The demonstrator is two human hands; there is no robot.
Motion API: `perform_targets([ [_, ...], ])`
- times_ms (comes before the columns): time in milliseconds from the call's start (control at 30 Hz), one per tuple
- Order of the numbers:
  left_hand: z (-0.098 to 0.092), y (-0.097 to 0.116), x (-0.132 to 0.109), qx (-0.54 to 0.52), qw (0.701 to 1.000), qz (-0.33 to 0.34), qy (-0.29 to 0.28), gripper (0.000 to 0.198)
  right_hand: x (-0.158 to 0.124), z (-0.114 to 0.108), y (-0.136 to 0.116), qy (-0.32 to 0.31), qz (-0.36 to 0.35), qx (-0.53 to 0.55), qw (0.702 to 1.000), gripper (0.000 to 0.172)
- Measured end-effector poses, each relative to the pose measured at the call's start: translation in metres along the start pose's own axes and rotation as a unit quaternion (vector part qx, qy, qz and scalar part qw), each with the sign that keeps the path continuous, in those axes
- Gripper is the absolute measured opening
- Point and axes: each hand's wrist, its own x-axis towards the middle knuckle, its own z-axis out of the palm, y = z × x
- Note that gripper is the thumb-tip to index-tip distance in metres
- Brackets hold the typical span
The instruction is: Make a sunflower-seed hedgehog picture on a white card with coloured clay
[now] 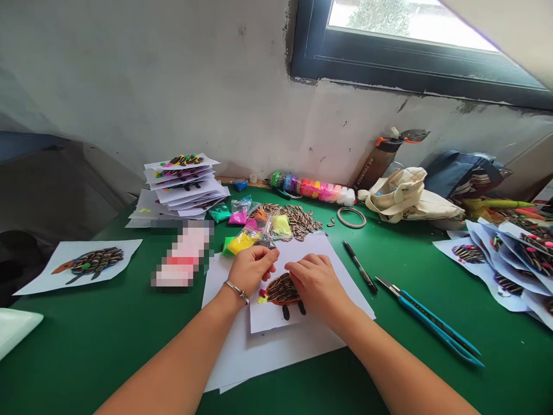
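Under my hands, a small white card (pixel 265 318) carries a bird-like figure of striped sunflower seeds (pixel 280 291) on orange clay, with a yellow-and-red head and black feet. It rests on larger white sheets (pixel 233 358). My left hand (pixel 251 270), with a bracelet at the wrist, is closed in a pinch above the card's upper left; what it holds, if anything, is too small to make out. My right hand (pixel 320 282) covers the figure's right side, fingers curled together and their contents hidden. Small bags of coloured clay (pixel 242 242) lie just beyond my left hand.
Loose sunflower seeds (pixel 302 220) lie behind the sheets, near a tape ring (pixel 351 217). To the right are a black pen (pixel 360 267) and blue tweezers (pixel 432 323). Finished cards are stacked at left (pixel 185 190) and right (pixel 514 271); another card (pixel 41 271) lies far left.
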Motion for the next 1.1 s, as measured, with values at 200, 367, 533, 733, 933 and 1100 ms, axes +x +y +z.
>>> perform_targets([
  [200,0.0,-0.001,0.001,0.004,1.0,-0.006,-0.004,0.034,0.001,0.0,0.002,0.0,0.036,0.057,0.998,0.029],
  [367,0.0,-0.003,0.002,0.007,1.0,-0.006,-0.003,0.034,-0.002,0.001,0.008,0.024,0.05,0.077,0.996,0.028],
  [533,0.001,-0.003,0.002,0.009,1.0,-0.008,-0.004,0.035,-0.005,0.0,0.004,0.023,0.03,0.088,0.995,0.028],
  [733,0.001,-0.002,0.001,0.001,1.0,-0.012,-0.002,0.033,-0.006,-0.001,0.011,0.062,0.033,0.119,0.99,0.025],
  [933,0.004,0.003,-0.005,-0.007,1.0,-0.023,-0.009,0.029,-0.007,-0.005,0.005,0.118,0.007,0.157,0.98,0.022],
  [1100,0.009,0.013,-0.014,-0.039,0.998,-0.04,-0.015,0.026,-0.008,-0.007,-0.005,0.134,-0.004,0.198,0.971,0.026],
])
